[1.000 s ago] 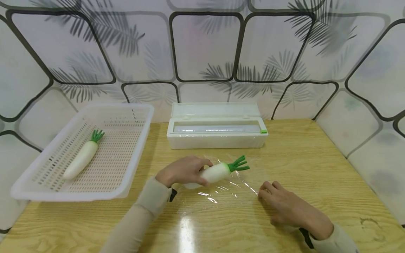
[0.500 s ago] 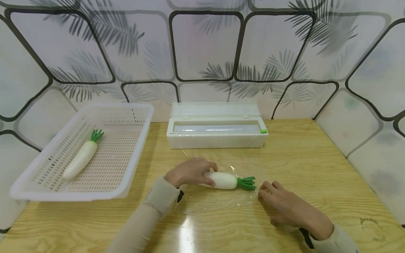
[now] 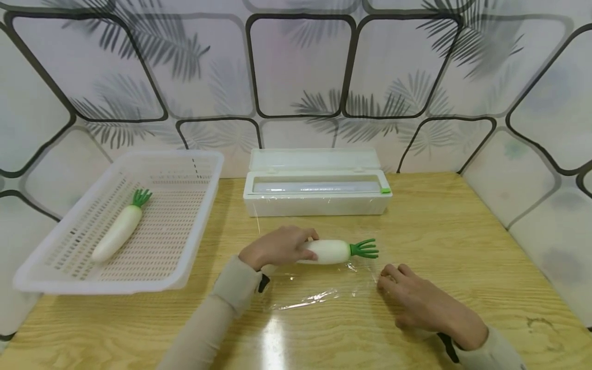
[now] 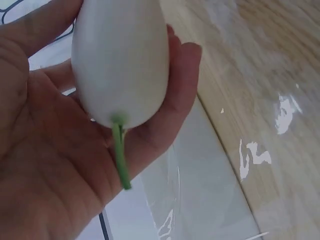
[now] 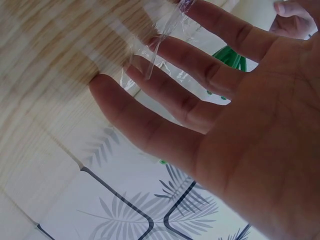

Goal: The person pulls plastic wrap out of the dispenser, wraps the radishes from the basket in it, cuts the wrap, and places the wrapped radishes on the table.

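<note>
My left hand (image 3: 277,246) grips a white radish (image 3: 332,252) with green stalks, thumb and fingers around its body. In the left wrist view the tapered root end of the radish (image 4: 120,65), with a thin green tip, points back over the palm. Under the radish, a sheet of clear cling film (image 3: 305,299) spreads over the table. At the film's right edge my right hand (image 3: 427,306) rests on the table. In the right wrist view its fingers (image 5: 155,127) are nearly straight, fingertips touching the film and wood; the thumb is out of that view.
Behind the hands stands a white cling film dispenser (image 3: 319,206), lid up, its roll showing and a green piece at the right. At left a white perforated basket (image 3: 199,231) holds another white radish (image 3: 119,232). Patterned panels (image 3: 300,67) enclose the wooden table (image 3: 416,205).
My left hand and radish have shifted right overall; the radish swung toward me, then moved slightly back toward the dispenser, now lying nearly level. The film's creases shifted. My right hand has stayed put.
</note>
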`<state>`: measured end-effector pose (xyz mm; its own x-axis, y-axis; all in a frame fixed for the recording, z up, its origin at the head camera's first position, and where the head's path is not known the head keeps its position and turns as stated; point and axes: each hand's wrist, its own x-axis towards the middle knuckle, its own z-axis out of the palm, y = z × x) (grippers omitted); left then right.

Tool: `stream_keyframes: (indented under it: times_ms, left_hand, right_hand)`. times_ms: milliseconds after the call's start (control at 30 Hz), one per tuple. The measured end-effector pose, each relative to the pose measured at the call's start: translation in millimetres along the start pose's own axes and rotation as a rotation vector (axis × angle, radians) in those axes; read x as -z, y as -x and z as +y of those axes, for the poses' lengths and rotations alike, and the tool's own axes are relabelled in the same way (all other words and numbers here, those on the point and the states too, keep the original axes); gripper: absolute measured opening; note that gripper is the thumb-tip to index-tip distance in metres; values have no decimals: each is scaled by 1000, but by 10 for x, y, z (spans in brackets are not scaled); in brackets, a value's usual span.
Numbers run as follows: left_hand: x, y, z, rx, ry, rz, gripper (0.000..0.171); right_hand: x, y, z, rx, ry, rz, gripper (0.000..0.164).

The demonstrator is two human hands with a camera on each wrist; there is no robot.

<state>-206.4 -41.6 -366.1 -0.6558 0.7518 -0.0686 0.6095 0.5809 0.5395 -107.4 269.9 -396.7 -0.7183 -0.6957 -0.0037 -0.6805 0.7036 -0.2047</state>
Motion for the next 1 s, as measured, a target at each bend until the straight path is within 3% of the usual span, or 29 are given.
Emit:
stream_keyframes:
  times_ms: [133,400,567,733,1000]
  left_hand:
    - [-41,-55,16,-1,3,27,36]
    - [-160,-155,88,73,74,17,36]
    - [-188,-131,89,78,47,-2,41]
    - [-160,-71,84,63,46,-14,34]
    - [-164,-11,69,53,27,-26,37]
  right_hand:
    - [13,1,2,-9,-11,-15,62]
    - [23,0,-5,-22,-29,-32,61]
    - [26,0,-10,-26,-31,-34,61]
    - [12,-6,-9,0,-9,1,61]
    - [17,6,31,-17,-29,-41,56]
